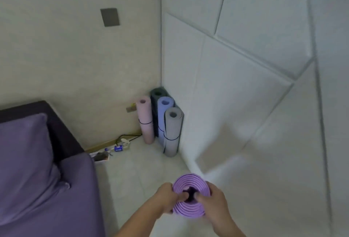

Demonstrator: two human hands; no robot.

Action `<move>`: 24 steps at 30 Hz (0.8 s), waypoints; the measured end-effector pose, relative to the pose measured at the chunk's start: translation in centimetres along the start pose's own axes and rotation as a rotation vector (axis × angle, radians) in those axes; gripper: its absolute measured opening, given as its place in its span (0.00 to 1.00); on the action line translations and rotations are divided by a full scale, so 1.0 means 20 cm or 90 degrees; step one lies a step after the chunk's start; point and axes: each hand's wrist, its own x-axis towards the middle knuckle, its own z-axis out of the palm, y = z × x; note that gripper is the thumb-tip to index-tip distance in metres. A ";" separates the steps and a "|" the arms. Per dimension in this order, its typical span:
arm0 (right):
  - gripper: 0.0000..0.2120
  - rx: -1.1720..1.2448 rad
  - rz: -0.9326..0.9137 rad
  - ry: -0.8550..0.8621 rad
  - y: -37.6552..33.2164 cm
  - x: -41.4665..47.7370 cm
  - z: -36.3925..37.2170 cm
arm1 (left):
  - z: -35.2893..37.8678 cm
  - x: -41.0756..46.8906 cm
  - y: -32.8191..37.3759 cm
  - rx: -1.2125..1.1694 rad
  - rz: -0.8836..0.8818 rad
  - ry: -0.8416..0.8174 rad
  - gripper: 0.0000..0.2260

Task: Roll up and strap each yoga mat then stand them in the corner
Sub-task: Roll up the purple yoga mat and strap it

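A rolled purple yoga mat [190, 182] stands on end in front of me, its spiral top facing the camera. My left hand [166, 197] grips its left side with the thumb tucked into the dark centre hole. My right hand [213, 200] grips the right side, thumb likewise in the hole. Several rolled mats stand upright in the corner: a pink mat [144, 121], a dark mat [156, 95], a blue mat [164, 108] and a grey mat [172, 132]. Dark straps circle the pink and grey mats. The purple mat's lower part is hidden.
A bed with purple bedding [37, 180] and a dark headboard [56, 132] fills the left. A power strip with a cable [123, 142] and small clutter [102, 156] lie along the left wall. Pale floor tiles [141, 165] run between bed and padded right wall [245, 85].
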 end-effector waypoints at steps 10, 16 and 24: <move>0.10 -0.027 -0.041 -0.197 -0.56 0.95 0.60 | -0.74 0.55 0.30 -0.239 -0.009 0.168 0.07; 0.13 -0.093 -0.038 -0.269 -0.74 1.58 0.93 | -1.09 1.02 0.45 -0.382 -0.031 0.228 0.07; 0.16 -0.190 -0.024 -0.223 -0.83 2.39 1.41 | -1.58 1.94 0.43 -0.402 -0.070 0.216 0.27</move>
